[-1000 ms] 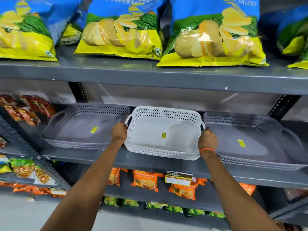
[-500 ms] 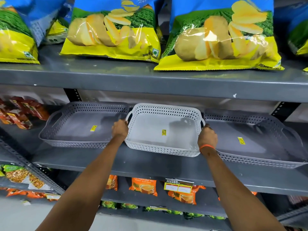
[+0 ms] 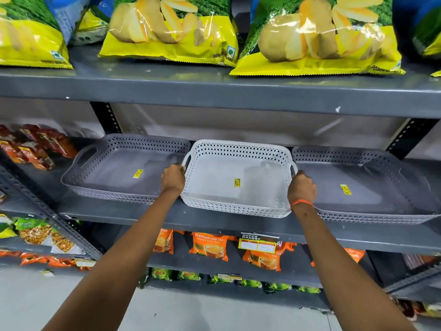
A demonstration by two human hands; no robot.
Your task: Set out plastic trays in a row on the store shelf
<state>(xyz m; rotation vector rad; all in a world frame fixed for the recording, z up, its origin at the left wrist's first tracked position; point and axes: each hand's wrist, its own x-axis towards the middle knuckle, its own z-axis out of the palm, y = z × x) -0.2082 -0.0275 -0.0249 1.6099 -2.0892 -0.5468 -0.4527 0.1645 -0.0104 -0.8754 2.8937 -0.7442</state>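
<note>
The left hand [image 3: 173, 179] is closed on the left handle of a white perforated rectangular plastic tray [image 3: 238, 180], and the right hand [image 3: 301, 189], with an orange band [image 3: 301, 203] on its wrist, is closed on the tray's right handle. The white tray sits between the two hands on the grey metal store shelf [image 3: 214, 217], its near edge at the shelf's front lip.

Just beside it on the left lies a grey perforated plastic tray [image 3: 114, 173], and just beside it on the right another grey perforated tray [image 3: 372, 189]. That makes three trays in a row, one white and two grey. Each carries one small yellow sticker on its floor; the print on them is too small to read.

On the shelf above lie yellow, green and blue potato chip bags [image 3: 171, 29] with a partly visible word "POTATO". On the shelf below sit orange packets [image 3: 210, 246] reading "Premium LEAF TEA", at least four in view, and a yellow and black shelf tag [image 3: 259, 242] headed "SUPER MARKET". Red packets [image 3: 35, 146] lie at far left.
</note>
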